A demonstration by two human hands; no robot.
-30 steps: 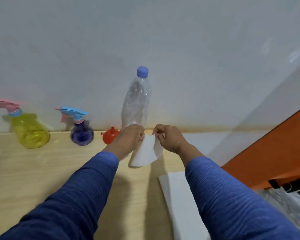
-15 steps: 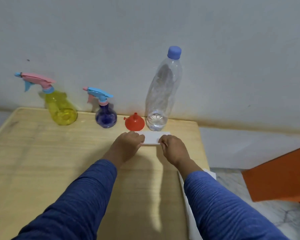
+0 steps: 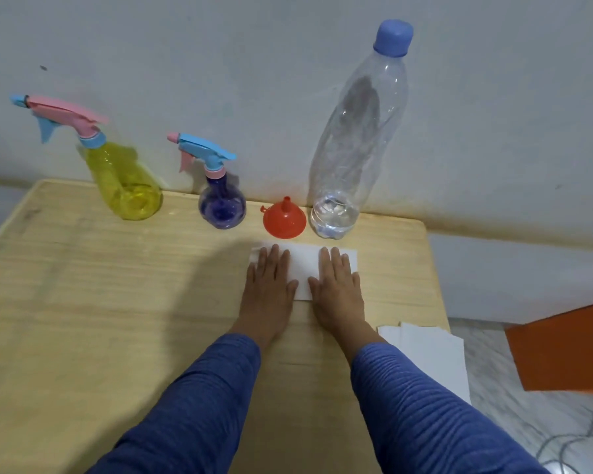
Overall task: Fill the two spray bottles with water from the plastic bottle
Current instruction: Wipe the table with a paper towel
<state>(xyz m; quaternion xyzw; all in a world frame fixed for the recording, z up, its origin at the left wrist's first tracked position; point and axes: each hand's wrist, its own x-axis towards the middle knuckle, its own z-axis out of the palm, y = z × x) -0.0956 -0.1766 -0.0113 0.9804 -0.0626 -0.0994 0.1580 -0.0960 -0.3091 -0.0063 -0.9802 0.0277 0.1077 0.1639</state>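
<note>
The plastic bottle (image 3: 355, 138) stands upright at the back of the wooden worktop (image 3: 83, 302), against the pale wall (image 3: 254, 63), with its blue cap (image 3: 392, 37) screwed on and only a shallow layer of water in its base. Just to its left sits a red funnel (image 3: 284, 218), wide mouth down and spout up, close to the bottle though I cannot tell if they touch. Further left stands the purple spray bottle (image 3: 220, 200) with a blue and pink trigger head, and well to the left of that the yellow spray bottle (image 3: 124, 179) with a pink and blue trigger head; both have their heads fitted and nozzles pointing left.

In front of the funnel and the plastic bottle a white sheet of paper (image 3: 303, 265) lies flat on the worktop. The left hand (image 3: 269, 285) rests palm down on its left part, fingers straight and spread a little. The right hand (image 3: 336, 285) lies the same way on its right part, fingers straight and together. Neither hand grips anything. Both arms wear blue sleeves (image 3: 425, 422).

At the right edge of the worktop a stack of white sheets (image 3: 432, 354) overhangs the side. Beyond it shows a marbled floor (image 3: 528, 422) and part of an orange box (image 3: 569, 350).
</note>
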